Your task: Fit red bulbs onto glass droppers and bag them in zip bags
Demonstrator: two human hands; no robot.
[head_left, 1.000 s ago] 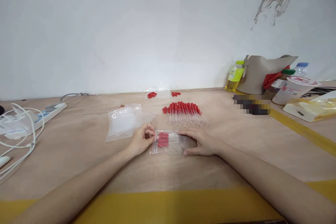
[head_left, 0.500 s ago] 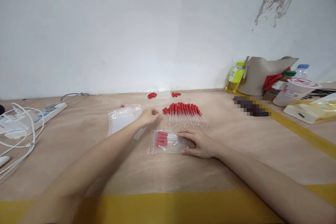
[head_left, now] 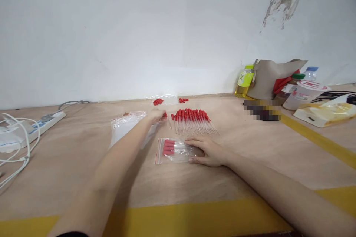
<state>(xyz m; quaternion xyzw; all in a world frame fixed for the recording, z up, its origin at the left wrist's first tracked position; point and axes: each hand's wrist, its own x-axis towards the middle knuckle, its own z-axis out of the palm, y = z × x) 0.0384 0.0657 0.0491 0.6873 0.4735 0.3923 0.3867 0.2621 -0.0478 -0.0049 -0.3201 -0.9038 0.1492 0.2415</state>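
My left hand is closed at the left end of a row of droppers with red rubber bulbs and clear thin tubes. A dropper's red bulb shows at my fingertips, with its tube slanting down to the right. My right hand lies over the right end of a clear zip bag, thumb and fingers apart and touching it. Inside that bag are several droppers, bulbs to the left. Under my left forearm, partly hidden, lie flat zip bags with white contents.
Small bags of loose red bulbs lie by the wall. A power strip with white cables is at left. A green-labelled bottle, grey bag, lidded cup and yellow-white packet stand or lie at right.
My left hand has shifted slightly back and left, and a red dropper bulb now shows at its fingertips. My right hand stays on the bag. The whole view has shifted slightly.
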